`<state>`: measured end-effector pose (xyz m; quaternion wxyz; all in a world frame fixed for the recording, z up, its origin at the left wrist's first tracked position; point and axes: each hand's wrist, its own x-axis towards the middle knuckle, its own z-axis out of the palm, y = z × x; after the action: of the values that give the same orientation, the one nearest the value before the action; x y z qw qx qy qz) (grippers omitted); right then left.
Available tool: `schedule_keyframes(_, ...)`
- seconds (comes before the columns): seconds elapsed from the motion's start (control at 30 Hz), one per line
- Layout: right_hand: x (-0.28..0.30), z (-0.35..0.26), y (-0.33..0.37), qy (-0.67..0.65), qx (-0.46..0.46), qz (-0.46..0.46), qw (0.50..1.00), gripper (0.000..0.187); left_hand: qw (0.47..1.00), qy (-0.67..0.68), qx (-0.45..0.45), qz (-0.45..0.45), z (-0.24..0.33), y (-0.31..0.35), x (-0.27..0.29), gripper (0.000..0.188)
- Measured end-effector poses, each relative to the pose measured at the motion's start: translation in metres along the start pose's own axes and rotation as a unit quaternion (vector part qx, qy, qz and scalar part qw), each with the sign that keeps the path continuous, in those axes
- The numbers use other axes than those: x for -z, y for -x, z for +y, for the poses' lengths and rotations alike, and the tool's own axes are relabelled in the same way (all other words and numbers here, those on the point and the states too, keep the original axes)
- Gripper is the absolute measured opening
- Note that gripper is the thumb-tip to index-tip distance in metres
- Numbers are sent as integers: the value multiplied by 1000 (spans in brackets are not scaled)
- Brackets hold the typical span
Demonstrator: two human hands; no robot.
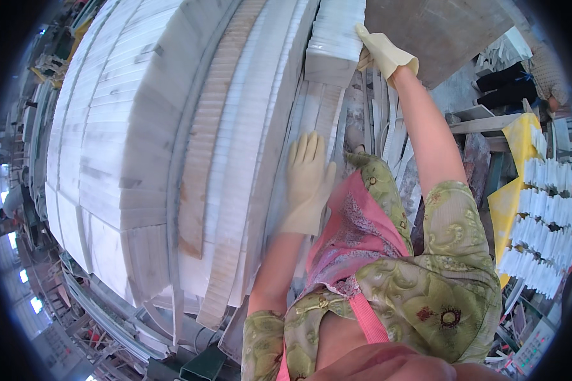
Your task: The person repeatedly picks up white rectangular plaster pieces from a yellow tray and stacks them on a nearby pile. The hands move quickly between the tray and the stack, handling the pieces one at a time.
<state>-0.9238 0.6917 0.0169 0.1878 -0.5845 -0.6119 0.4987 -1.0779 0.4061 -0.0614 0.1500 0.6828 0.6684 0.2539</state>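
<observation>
My left hand (306, 181), in a pale cream rubber glove, lies flat with its fingers stretched out. It rests over a long pale surface beside the rows of narrow white stone strips (238, 146). Farther forward, my right hand (388, 56) wears a matching glove. It grips the right edge of a stack of white marble tiles (333, 54); one digit lies along the top edge and the other fingers bend against the side, partly hidden. Below that stack run brownish-white strips (321, 105).
Large stacked marble slabs (114, 133) fill the left side. A brown-grey board (435, 32) leans at the upper right. Another person's dark-trousered legs (505, 86) show at the far right. Bundled white strips (543, 216) lie by a yellow sheet (511, 184).
</observation>
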Motion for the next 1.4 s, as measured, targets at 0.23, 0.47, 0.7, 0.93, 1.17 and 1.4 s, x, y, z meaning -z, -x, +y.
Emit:
schedule_keyframes(0.23,12,11,-5,8,27,-23,999,77,1000,-12,0,-5,2,0,-1,65)
schedule_keyframes(0.47,1,28,-16,-67,-35,-12,997,77,999,-32,3,-10,4,2,-1,64)
schedule_keyframes(0.7,12,-8,-13,423,430,222,766,67,1000,-26,0,-4,7,1,0,62)
schedule_keyframes(0.93,-70,-28,28,584,365,122,715,79,1000,-14,-2,-2,8,2,1,62)
schedule_keyframes(1.17,-62,1,-5,469,472,163,729,79,1000,-15,-11,9,7,4,-5,60)
schedule_keyframes(1.4,18,60,-2,-427,131,99,889,58,1000,-8,-16,5,7,2,-3,62)
